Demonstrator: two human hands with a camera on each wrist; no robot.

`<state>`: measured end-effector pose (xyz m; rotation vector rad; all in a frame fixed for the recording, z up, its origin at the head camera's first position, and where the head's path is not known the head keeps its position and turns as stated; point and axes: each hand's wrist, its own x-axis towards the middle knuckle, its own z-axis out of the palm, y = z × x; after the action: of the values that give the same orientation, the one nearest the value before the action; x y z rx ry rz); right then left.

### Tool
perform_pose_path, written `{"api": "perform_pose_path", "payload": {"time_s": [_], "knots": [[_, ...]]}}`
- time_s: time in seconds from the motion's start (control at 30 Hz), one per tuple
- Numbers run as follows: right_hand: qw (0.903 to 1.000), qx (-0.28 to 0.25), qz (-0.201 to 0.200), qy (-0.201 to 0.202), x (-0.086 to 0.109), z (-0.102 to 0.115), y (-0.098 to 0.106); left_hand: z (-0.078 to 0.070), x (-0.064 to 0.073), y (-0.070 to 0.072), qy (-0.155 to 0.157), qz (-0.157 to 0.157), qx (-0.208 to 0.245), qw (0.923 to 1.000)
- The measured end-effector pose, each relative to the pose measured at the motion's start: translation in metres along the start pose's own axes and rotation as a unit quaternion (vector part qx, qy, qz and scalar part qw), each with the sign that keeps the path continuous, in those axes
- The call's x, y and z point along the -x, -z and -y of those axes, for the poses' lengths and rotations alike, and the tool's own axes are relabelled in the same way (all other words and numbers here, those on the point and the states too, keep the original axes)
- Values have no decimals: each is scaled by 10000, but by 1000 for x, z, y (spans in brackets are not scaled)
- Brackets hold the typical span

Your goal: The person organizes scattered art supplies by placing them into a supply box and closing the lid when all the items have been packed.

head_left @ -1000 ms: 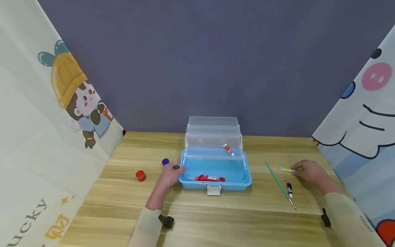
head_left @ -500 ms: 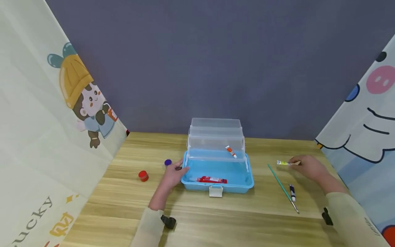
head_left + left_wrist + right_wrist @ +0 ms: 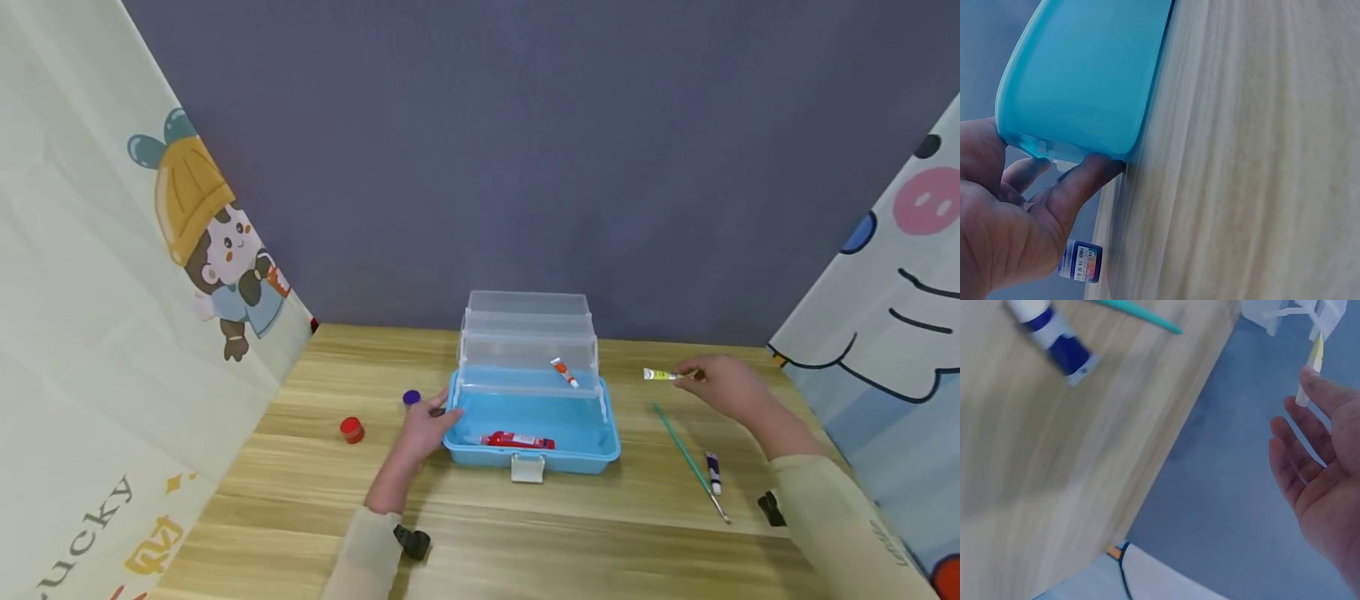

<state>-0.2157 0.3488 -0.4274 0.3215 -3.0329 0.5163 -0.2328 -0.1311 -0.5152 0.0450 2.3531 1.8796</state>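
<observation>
From where I stand, the person's right hand [image 3: 723, 387] is pinching a small yellow tube [image 3: 658, 375] by one end between thumb and forefinger, the other fingers loosely bent, and the tube is held up over the bench [image 3: 525, 550], to the right of the blue box [image 3: 480, 457] and apart from it. The left hand [image 3: 425, 429] grips the left end of that box, its thumb at the rim and its fingers against the outside. The box sits open in the middle of the bench, its white latch [image 3: 527, 469] hanging at the front and its clear trays [image 3: 528, 325] stepped up at the back. A red tube [image 3: 522, 440] lies inside, along the front wall, and a small orange tube [image 3: 565, 373] lies toward the right of the lowest clear tray. Just beyond the left hand stands a purple jar [image 3: 411, 398], and further left a red jar [image 3: 352, 430]. Off to the right, a green paintbrush [image 3: 690, 461] lies slanting, with a dark blue tube [image 3: 713, 473] just beside its bristle end
</observation>
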Motion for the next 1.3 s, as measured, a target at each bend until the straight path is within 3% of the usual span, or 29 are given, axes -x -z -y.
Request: {"api": "perform_pose_path", "payload": {"time_s": [0.43,0.7,0.9,1.3], "knots": [[9993,-84,66,353,-38,53,10,-7,-3,2,145,8,11,9999],[9986,-201,-56,482,-59,84,2,-4,-1,1,103,-24,37,9999],[9976,-229,-24,656,-68,109,-6,2,4,3,353,-89,22,9993],[9952,-138,-143,956,-75,127,-8,-3,0,0,209,-69,18,9998]]}}
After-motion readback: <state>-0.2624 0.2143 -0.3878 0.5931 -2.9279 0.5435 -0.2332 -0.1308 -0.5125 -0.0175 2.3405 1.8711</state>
